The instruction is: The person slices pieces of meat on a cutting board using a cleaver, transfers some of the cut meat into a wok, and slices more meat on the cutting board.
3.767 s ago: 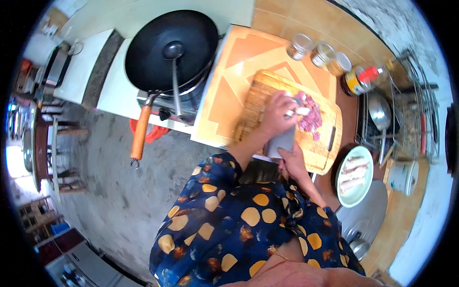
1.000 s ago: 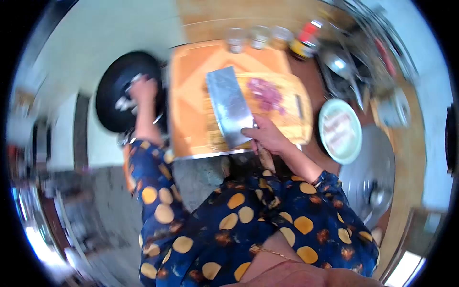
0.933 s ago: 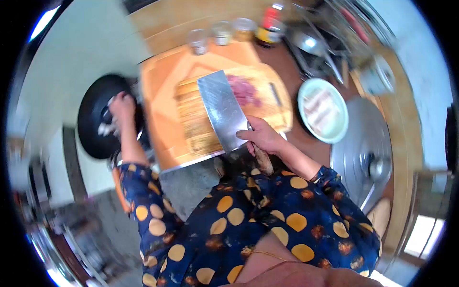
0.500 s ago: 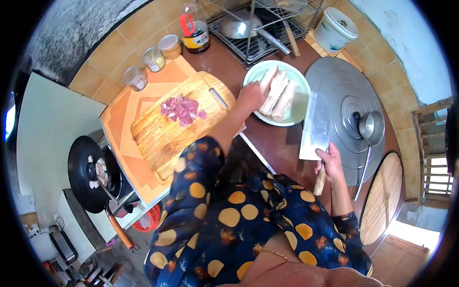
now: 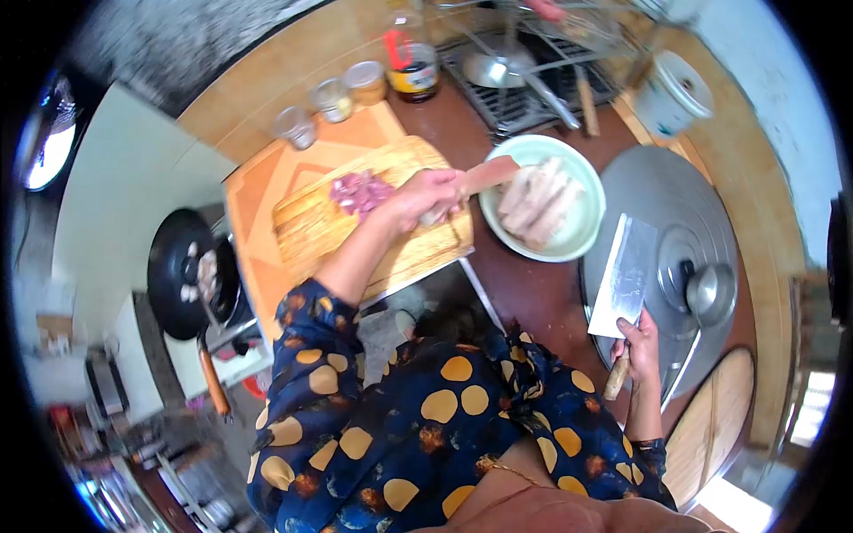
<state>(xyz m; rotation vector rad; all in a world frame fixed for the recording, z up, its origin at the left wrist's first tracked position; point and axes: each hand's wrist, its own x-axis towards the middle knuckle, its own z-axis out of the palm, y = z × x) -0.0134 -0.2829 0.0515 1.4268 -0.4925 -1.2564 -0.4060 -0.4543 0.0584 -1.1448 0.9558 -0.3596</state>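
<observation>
My left hand (image 5: 428, 197) is closed on a strip of meat (image 5: 490, 174), held above the right end of the wooden cutting board (image 5: 311, 233); the strip's far end reaches over the rim of the pale green bowl (image 5: 590, 233). Several more pale meat strips (image 5: 538, 206) lie in that bowl. Cut pink meat pieces (image 5: 360, 193) form a pile on the board. My right hand (image 5: 641, 342) grips the handle of a cleaver (image 5: 625, 275), its broad blade over the large grey metal lid (image 5: 613, 191).
At the left, a black wok (image 5: 169, 258) on the stove holds pale pieces and a ladle. Jars (image 5: 332, 99) and a red-capped bottle (image 5: 414, 71) stand behind the board. A metal ladle (image 5: 711, 293) rests on the lid; a rack (image 5: 533, 98) and white bucket (image 5: 673, 93) stand at the back.
My left hand has lifted a meat strip out of the bowl and moved left to above the board. My right hand still holds the cleaver, now over the lid. The camera view has shifted slightly.
</observation>
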